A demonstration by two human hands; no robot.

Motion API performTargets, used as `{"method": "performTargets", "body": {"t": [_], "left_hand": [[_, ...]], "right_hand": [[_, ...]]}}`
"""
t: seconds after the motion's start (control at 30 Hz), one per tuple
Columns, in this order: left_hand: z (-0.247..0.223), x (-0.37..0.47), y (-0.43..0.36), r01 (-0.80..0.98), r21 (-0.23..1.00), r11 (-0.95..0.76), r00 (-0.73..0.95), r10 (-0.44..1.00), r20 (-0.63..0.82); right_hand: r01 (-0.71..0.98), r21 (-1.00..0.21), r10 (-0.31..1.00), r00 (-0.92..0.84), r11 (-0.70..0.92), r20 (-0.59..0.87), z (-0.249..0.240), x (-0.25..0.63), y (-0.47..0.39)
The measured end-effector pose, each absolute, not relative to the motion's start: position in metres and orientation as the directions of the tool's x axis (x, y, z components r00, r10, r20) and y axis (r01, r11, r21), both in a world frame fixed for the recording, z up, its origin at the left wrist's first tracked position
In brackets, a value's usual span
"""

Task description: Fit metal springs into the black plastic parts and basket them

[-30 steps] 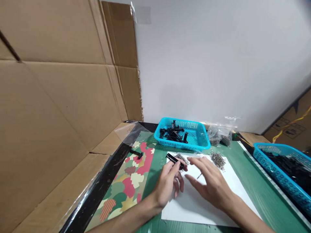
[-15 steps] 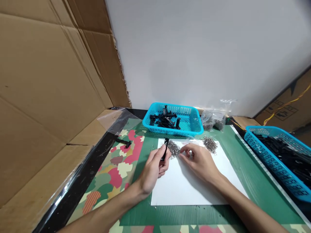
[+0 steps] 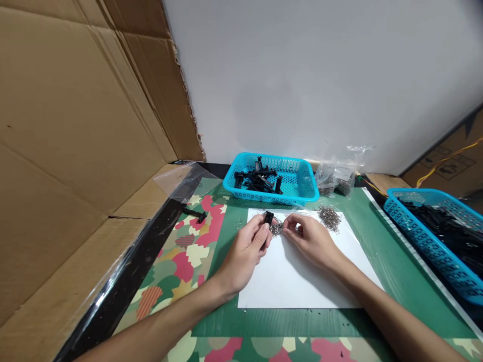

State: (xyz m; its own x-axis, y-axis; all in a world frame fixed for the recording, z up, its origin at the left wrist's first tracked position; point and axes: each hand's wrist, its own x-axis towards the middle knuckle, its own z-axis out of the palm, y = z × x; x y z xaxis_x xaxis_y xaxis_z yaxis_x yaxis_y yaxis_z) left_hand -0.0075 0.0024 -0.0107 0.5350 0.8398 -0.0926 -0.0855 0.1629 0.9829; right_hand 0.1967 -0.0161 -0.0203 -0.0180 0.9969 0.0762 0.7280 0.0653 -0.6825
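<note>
Mid-frame, the left hand [image 3: 241, 251] grips the part [image 3: 269, 218] under its thumb; the right hand [image 3: 315, 241], tips nearly closed beside the pile [image 3: 276, 230], perhaps pinches a bit; light fingertips and a steady part suit such fine pieces

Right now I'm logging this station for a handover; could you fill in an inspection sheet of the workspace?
Surface: green sheet, multicoloured patterned covering; dark specks near front.
Job's things: slim black plastic part; two heaps of tiny metal pieces at the far edge of a white paper sheet; two blue perforated plastic baskets holding black parts.
Clutter: loose black plastic piece, left; flat clear plastic bag behind it.
Hands: left hand grips the part; right hand by the left heap, contents unclear.
Cables: thin yellow wire, right rear.
Surroundings: brown cardboard, left; plain grey wall, rear.
</note>
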Motion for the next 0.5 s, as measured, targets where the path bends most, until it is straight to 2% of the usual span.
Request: {"method": "performTargets", "body": {"t": [0.27,0.5], "left_hand": [[-0.0104,-0.0097,0.0046,-0.019,0.991,0.133,0.498,0.861,-0.106],[-0.0097,-0.0096,0.0042,-0.021,0.993,0.119,0.459,0.883,-0.096]], "right_hand": [[0.762,-0.647,0.997,0.028,0.027,0.074,-0.0181,0.1869,-0.0211],[0.689,-0.723,0.996,0.017,0.053,0.089,-0.0218,0.1928,-0.021]]}}
